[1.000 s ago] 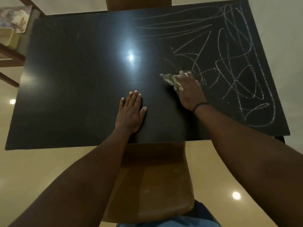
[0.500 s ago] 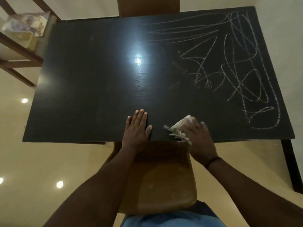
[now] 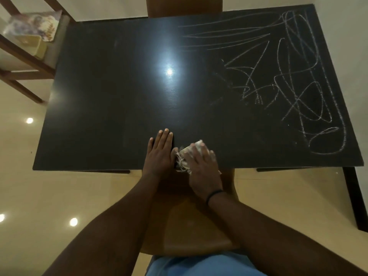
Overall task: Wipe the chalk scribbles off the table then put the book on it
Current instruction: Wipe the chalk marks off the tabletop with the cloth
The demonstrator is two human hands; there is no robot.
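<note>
While chalk scribbles (image 3: 294,84) cover the table's (image 3: 103,96) right side, right-hand fingers (image 3: 202,149) flat atop frayed cloth (image 3: 184,159).

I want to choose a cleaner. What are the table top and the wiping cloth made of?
The table looks like dark wood or laminate with a semi-gloss finish: faint grain and a lamp glare show. The cloth under the right hand seems to be pale woven fabric, with frayed threads at its edge.
</note>
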